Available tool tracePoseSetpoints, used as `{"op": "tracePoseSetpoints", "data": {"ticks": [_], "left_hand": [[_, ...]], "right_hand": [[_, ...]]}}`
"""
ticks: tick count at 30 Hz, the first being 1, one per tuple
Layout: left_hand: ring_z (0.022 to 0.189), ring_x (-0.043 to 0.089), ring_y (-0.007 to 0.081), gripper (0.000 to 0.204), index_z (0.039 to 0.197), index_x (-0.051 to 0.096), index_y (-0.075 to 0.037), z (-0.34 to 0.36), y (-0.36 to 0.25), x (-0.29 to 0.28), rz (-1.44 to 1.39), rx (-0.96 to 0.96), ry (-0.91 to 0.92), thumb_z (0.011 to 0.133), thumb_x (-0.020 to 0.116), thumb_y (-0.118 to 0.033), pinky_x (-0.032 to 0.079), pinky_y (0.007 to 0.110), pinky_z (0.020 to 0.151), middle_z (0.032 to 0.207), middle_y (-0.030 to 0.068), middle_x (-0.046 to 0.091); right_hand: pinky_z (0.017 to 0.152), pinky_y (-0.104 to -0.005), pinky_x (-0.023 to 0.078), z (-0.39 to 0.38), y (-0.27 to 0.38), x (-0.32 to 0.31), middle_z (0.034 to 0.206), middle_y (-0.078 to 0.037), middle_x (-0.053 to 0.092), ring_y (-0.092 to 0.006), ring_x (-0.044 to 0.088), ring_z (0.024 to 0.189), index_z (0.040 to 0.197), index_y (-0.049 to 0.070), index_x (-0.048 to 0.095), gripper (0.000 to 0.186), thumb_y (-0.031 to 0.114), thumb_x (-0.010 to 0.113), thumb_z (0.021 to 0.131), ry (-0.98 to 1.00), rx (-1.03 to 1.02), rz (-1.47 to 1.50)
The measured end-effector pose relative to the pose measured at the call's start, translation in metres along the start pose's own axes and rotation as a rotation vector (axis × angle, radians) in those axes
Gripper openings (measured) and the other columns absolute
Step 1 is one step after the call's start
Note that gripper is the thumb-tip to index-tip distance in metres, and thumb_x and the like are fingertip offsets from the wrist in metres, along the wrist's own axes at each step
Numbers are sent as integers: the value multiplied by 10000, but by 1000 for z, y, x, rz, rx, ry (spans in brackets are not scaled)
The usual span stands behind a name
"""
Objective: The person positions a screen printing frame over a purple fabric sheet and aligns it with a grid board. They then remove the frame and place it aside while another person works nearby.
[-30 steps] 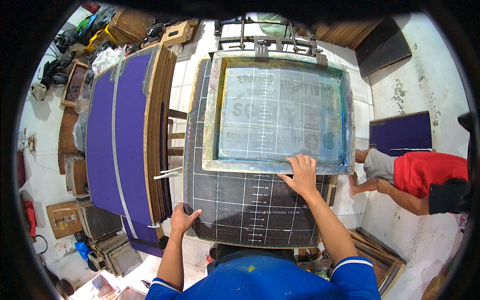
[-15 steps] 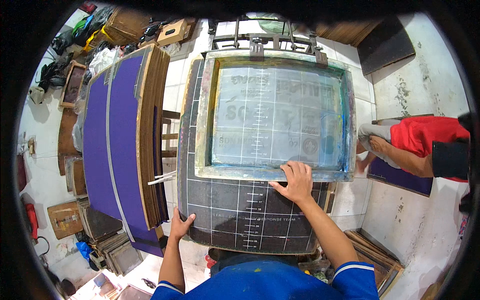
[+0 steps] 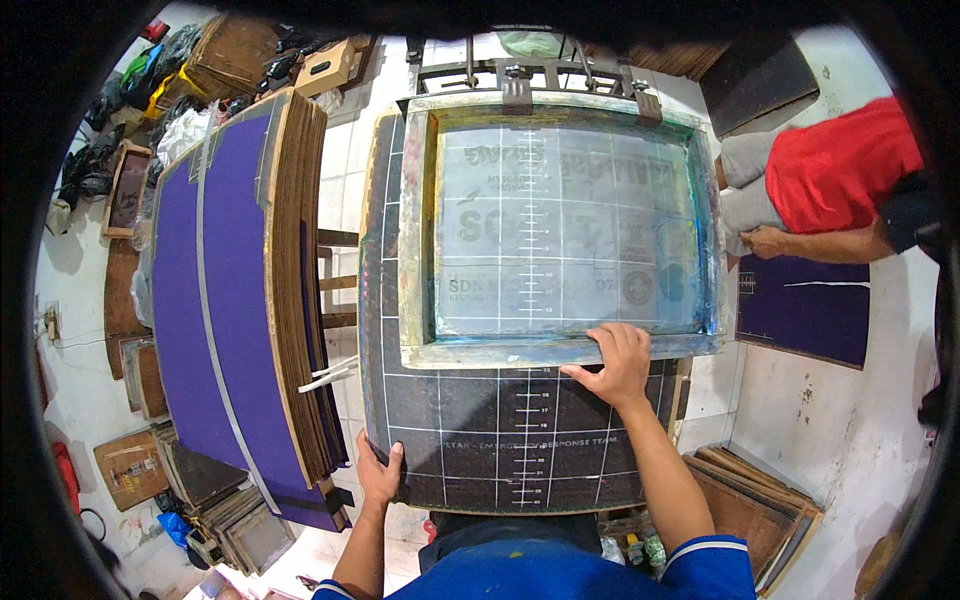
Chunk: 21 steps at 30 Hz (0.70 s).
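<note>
The near rail of the screen frame (image 3: 560, 350), lying crosswise, is clasped by the right hand (image 3: 615, 365), while the worktop (image 3: 500, 440) corner is gripped by the left hand (image 3: 378, 478)

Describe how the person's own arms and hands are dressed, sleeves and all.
Both hands are bare: no gloves, rings or watch show on the left hand or the right hand. The forearms are uncovered too. Short blue sleeves end above the elbows, the right one edged with thin white stripes at the cuff.

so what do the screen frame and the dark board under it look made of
Screen frame: probably wood, its pale surface ink-stained, around a translucent mesh. Dark board: looks like matte black sheet with white grid lines; material unclear. The right hand rests on the frame.
</note>
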<state>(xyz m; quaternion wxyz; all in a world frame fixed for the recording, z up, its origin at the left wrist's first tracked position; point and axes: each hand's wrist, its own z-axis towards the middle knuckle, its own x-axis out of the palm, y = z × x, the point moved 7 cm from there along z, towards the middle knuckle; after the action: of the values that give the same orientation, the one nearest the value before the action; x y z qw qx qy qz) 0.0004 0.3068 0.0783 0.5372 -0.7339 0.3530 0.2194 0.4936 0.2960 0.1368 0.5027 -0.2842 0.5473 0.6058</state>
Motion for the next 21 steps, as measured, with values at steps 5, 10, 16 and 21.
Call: {"op": "tracePoseSetpoints", "data": {"ticks": [5,10,16,21], "left_hand": [[1090,692,391,659,1424,454,6,-1,4,1,-26,-95,-13,931,754,-311,518,455,976,1173,266,687],[1028,688,339,562,1361,519,20,0,1,4,6,-99,-93,937,753,-265,521,421,954,1121,214,690],[1030,625,360,520,1284,587,31,0,-11,-2,194,25,-210,917,776,-286,481,450,971,1103,212,628],[975,631,371,503,1192,634,54,5,-9,-8,160,31,-217,900,803,-320,492,453,913,1050,210,632]], "right_hand": [[949,-467,422,-3,3,-1,1087,-84,657,-304,612,1047,1076,60,710,679,639,817,738,-13,-12,8],[954,-467,428,-4,0,-1,1099,-102,660,-311,613,1054,1111,52,715,669,621,803,772,-17,-48,34],[922,-448,424,-5,-4,2,1059,-88,663,-295,610,1001,1099,53,719,635,614,773,807,11,-44,48],[896,-441,414,-2,-4,-1,977,-73,646,-283,591,934,1064,52,719,620,607,780,796,31,-63,86]]}}
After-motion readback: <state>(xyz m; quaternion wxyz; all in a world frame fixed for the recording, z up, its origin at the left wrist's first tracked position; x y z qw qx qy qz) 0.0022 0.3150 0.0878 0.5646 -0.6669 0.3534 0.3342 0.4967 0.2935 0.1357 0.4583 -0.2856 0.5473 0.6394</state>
